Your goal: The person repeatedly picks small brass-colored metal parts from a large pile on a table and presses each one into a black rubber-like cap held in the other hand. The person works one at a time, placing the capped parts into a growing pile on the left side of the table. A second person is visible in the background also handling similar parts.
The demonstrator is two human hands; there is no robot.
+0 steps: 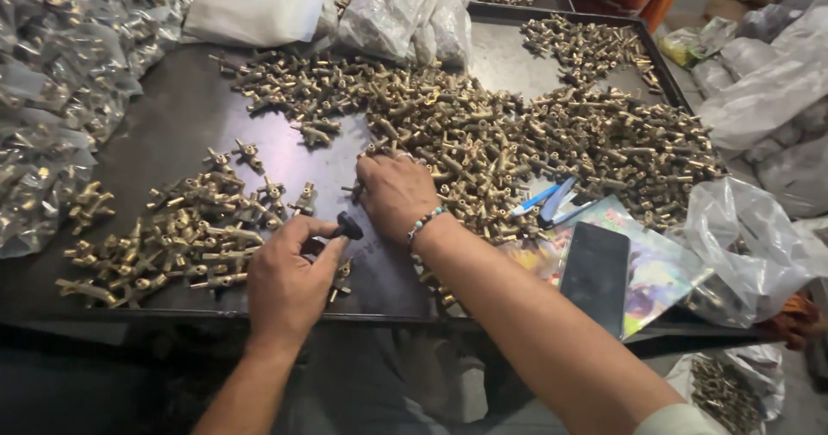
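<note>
Brass tee fittings (483,133) lie heaped across the dark metal tray (181,116), with a smaller sorted pile (172,237) at its left. The right hand (395,195), fingers curled down, picks at the heap's near edge; the left hand (289,271) pinches a small black knob (348,225) just beside it, kept close for fitting

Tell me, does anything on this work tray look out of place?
Yes: a dark phone and blue pens lie on a colourful booklet at the tray's right edge, among heaps of brass fittings. Otherwise nothing looks spilled or broken.
</note>
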